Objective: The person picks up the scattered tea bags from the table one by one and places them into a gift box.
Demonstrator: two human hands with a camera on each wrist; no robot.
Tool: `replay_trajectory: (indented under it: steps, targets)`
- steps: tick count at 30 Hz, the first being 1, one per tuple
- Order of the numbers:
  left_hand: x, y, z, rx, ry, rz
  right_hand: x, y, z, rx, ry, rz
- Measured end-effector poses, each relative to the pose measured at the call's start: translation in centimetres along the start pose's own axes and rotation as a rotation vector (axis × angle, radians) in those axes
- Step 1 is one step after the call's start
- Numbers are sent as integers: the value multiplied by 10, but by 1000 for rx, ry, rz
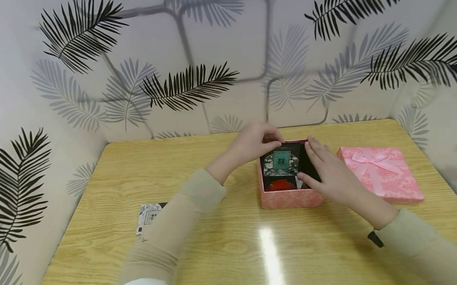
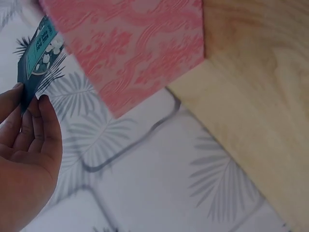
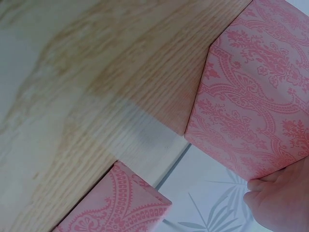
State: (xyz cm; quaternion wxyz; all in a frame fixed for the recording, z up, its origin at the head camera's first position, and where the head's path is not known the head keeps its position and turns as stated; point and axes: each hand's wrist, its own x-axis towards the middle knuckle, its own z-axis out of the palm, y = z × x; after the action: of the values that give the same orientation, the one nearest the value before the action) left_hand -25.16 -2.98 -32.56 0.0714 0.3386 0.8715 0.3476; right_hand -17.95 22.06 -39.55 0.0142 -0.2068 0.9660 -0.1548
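An open pink patterned box (image 1: 291, 199) holds dark packets. My left hand (image 1: 253, 142) pinches the top edge of a dark packet with a teal label (image 1: 281, 162), which stands tilted inside the box. In the left wrist view, thumb and fingers of the left hand (image 2: 31, 145) grip that packet (image 2: 41, 53) near its edge above the rim. My right hand (image 1: 332, 173) rests over the box's right side with fingers stretched out, the thumb near the packet. A packet with a red label (image 1: 280, 184) shows at the box's front. The box's right part is hidden by the right hand.
A pink lid with a ribbon bow (image 1: 387, 179) lies to the right of the box. A white floral packet (image 1: 149, 217) lies on the left of the wooden table (image 1: 223, 263), partly covered by the left sleeve. A leaf-patterned backdrop (image 1: 223, 43) stands behind.
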Motion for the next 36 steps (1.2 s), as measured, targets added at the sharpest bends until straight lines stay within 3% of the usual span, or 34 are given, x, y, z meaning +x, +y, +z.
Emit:
replay_trajectory:
  steps: [12, 23, 28, 36]
  targets:
    - [3, -15, 33, 147, -97, -4, -2, 0, 3, -8, 9, -13]
    - [3, -14, 42, 323, -152, -4, -2, 1, 3, -11, 26, -29]
    - [0, -18, 44, 322, -149, -7, -4, 2, 4, -18, 20, -30]
    - [-12, -21, 37, 255, -92, -3, -6, 4, 8, -6, 26, -32]
